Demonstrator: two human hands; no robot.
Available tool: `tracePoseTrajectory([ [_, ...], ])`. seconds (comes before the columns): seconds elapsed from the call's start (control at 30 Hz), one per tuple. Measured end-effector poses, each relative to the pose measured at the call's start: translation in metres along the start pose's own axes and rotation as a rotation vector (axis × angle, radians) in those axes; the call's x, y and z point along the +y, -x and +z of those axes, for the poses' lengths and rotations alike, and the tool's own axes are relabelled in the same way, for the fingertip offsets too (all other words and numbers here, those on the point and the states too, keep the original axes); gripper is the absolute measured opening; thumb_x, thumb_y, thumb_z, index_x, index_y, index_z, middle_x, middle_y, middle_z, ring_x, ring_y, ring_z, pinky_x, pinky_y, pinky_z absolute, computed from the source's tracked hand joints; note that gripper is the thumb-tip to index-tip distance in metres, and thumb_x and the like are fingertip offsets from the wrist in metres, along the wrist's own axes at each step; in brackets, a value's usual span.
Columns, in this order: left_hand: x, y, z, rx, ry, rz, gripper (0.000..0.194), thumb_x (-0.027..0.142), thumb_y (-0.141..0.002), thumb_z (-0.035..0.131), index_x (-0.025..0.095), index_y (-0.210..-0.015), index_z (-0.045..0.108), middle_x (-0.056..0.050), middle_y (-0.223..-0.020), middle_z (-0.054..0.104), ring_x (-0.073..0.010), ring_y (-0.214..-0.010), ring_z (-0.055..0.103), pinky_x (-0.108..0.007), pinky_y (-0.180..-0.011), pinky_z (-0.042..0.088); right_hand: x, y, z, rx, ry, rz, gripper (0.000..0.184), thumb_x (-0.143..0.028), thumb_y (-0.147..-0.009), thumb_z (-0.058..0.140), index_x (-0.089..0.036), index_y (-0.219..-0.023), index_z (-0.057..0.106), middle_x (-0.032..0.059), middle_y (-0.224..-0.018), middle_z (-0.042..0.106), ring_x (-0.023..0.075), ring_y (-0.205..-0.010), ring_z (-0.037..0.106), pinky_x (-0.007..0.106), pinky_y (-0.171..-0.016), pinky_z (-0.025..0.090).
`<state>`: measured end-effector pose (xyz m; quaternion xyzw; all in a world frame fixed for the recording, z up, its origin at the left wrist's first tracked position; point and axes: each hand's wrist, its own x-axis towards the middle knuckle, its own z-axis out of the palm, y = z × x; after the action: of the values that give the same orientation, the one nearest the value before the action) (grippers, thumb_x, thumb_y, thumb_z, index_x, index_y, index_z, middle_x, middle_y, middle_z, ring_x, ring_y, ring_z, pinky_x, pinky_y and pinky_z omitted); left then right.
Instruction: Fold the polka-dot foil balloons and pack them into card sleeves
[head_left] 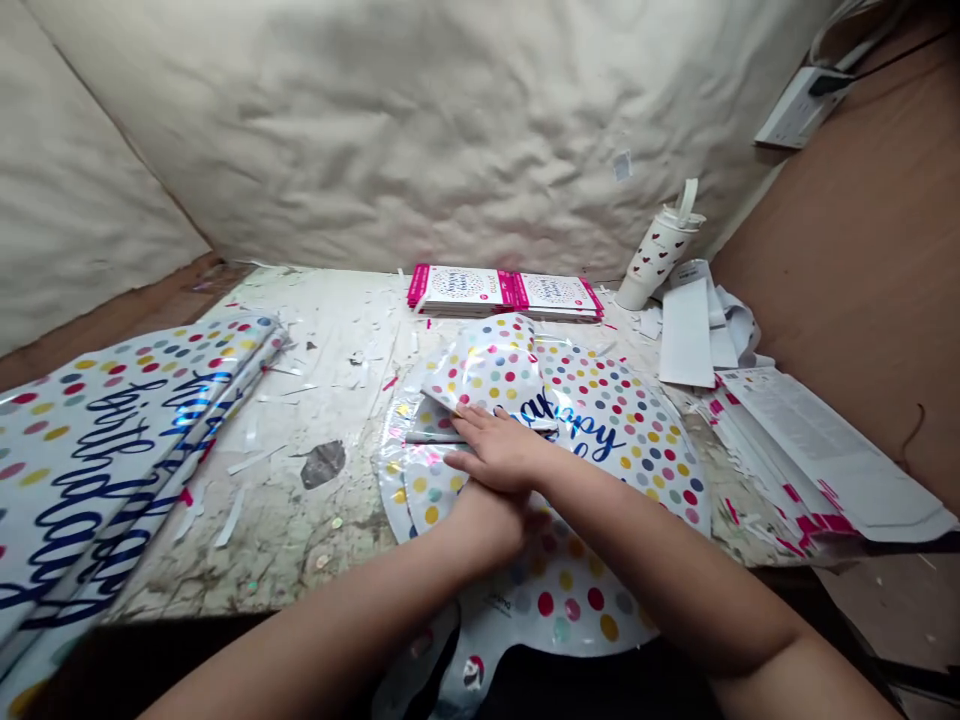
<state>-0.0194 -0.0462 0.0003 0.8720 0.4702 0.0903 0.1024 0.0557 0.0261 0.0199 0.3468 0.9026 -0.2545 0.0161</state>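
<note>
Head view: polka-dot foil balloon [652,440], partly folded, rest unfolded; right hand [496,448] flattened atop; left hand [491,515], grip indeterminable

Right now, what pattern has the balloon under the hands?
The balloon has colourful dots and blue writing; head view.

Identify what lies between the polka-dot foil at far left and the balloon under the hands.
Head view: loose white strips and a dark grey patch on the worn tabletop.
</note>
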Motion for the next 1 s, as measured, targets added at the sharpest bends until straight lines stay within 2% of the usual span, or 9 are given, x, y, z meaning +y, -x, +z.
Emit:
tracePoseTrajectory([
  [0.17,-0.050,0.040,-0.028,-0.011,-0.113,0.073,0.017,0.015,-0.082,0.045,0.016,-0.080,0.062,-0.008,-0.079,0.064,-0.0205,-0.075,0.059,-0.034,-0.071,0.049,0.019,-0.001,0.017,-0.007,0.106,-0.067,0.062,-0.050,-0.087,0.033,-0.010,-0.134,0.036,0.0145,-0.146,0.021,0.0296,-0.135,0.017,0.053,-0.106,0.016],
  [0.27,-0.094,0.038,-0.038,0.161,-0.307,0.047,0.024,0.012,-0.083,0.038,0.015,-0.091,0.061,-0.013,-0.094,0.061,-0.0252,-0.088,0.056,-0.041,-0.077,0.045,0.021,0.002,0.023,0.072,0.047,-0.123,0.057,-0.043,-0.084,0.041,-0.014,-0.132,0.036,0.0140,-0.145,0.025,0.0285,-0.134,0.021,0.052,-0.106,0.018],
  [0.37,-0.122,0.025,-0.047,0.137,-0.404,0.100,0.022,0.012,-0.082,0.040,0.015,-0.080,0.062,-0.012,-0.082,0.062,-0.0243,-0.080,0.056,-0.040,-0.073,0.044,0.020,0.002,0.022,0.260,-0.065,-0.079,0.058,-0.034,-0.076,0.052,-0.013,-0.128,0.035,0.0152,-0.140,0.033,0.0240,-0.126,0.035,0.039,-0.101,0.032],
  [0.47,-0.123,0.018,-0.058,0.163,-0.488,0.059,0.024,0.016,-0.083,0.040,0.016,-0.068,0.059,-0.008,-0.069,0.059,-0.0215,-0.070,0.054,-0.036,-0.067,0.044,0.020,-0.003,0.022,0.417,-0.049,0.085,0.058,-0.032,-0.074,0.053,-0.012,-0.125,0.035,0.0144,-0.125,0.046,0.0224,-0.109,0.047,0.033,-0.088,0.042],
  [0.57,-0.102,0.021,-0.060,0.284,-0.459,0.042,0.027,0.020,-0.087,0.039,0.017,-0.070,0.060,-0.007,-0.071,0.059,-0.0210,-0.073,0.054,-0.037,-0.070,0.044,0.018,-0.015,0.027,0.409,0.073,0.168,0.033,-0.024,-0.078,0.047,-0.014,-0.109,0.052,0.0124,-0.107,0.055,0.0231,-0.097,0.051,0.034,-0.083,0.043],
  [0.7,-0.081,0.029,-0.031,0.164,-0.228,0.259,0.030,0.023,-0.090,0.036,0.019,-0.082,0.064,-0.007,-0.081,0.063,-0.0188,-0.079,0.057,-0.034,-0.077,0.046,0.016,-0.030,0.029,0.411,0.105,0.182,0.020,-0.013,-0.076,0.045,-0.015,-0.084,0.063,0.0110,-0.092,0.061,0.0215,-0.089,0.055,0.030,-0.078,0.043],
  [0.77,-0.084,0.032,-0.013,0.076,-0.183,0.211,0.033,0.033,-0.090,0.037,0.018,-0.107,0.061,-0.012,-0.109,0.061,-0.0249,-0.103,0.054,-0.040,-0.089,0.042,0.026,-0.027,0.014,0.445,0.097,0.204,0.017,-0.014,-0.075,0.049,-0.018,-0.079,0.065,0.0067,-0.083,0.065,0.0181,-0.078,0.057,0.026,-0.070,0.044],
  [0.87,-0.100,0.034,0.003,0.026,-0.193,-0.066,0.072,0.061,-0.081,0.040,0.015,-0.136,0.035,-0.018,-0.142,0.031,-0.0376,-0.130,0.025,-0.051,-0.100,0.029,0.057,0.005,-0.039,0.610,0.085,0.314,0.021,-0.022,-0.081,0.047,-0.018,-0.088,0.067,0.0023,-0.076,0.066,0.0129,-0.065,0.056,0.021,-0.059,0.042],
  [1.0,-0.107,0.034,0.002,-0.042,-0.172,-0.183,0.084,0.069,-0.076,0.037,0.014,-0.140,0.028,-0.019,-0.147,0.016,-0.0394,-0.134,0.012,-0.052,-0.103,0.023,0.093,0.078,-0.114,0.999,0.175,0.545,0.049,-0.037,-0.092,0.029,-0.001,-0.104,0.059,0.0191,-0.092,0.064,0.0186,-0.082,0.056,0.028,-0.071,0.041],
])
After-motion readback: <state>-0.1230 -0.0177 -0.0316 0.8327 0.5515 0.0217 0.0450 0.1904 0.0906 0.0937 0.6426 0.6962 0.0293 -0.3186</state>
